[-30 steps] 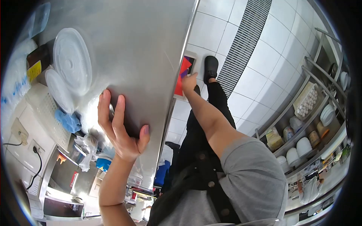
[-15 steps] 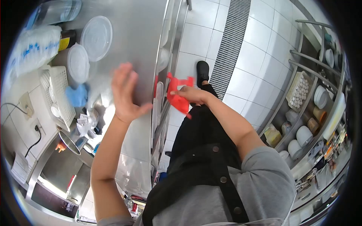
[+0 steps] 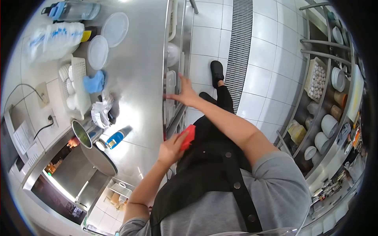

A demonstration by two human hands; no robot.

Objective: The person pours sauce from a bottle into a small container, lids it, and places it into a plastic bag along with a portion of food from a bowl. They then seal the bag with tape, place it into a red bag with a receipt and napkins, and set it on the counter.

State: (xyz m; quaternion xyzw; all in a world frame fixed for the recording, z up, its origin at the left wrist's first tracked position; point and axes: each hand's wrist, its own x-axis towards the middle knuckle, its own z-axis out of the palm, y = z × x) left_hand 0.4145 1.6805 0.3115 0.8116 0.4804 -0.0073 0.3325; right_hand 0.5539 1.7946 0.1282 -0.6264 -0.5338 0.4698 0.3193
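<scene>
Red item [image 3: 188, 138] has moved into left hand [image 3: 170, 151], pinched; right hand [image 3: 185, 92] spread, nearby.

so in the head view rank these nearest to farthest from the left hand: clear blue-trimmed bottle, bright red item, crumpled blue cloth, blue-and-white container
1. Bright red item, in the left hand.
2. Blue-and-white container, on the steel counter.
3. Crumpled blue cloth, farther up the counter.
4. Clear blue-trimmed bottle, top left.

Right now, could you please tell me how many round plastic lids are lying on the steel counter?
2: the larger lid lies nearer the water bottle, and the smaller lid beside it, nearer the crumpled blue item. Others may be hidden behind things.
</scene>
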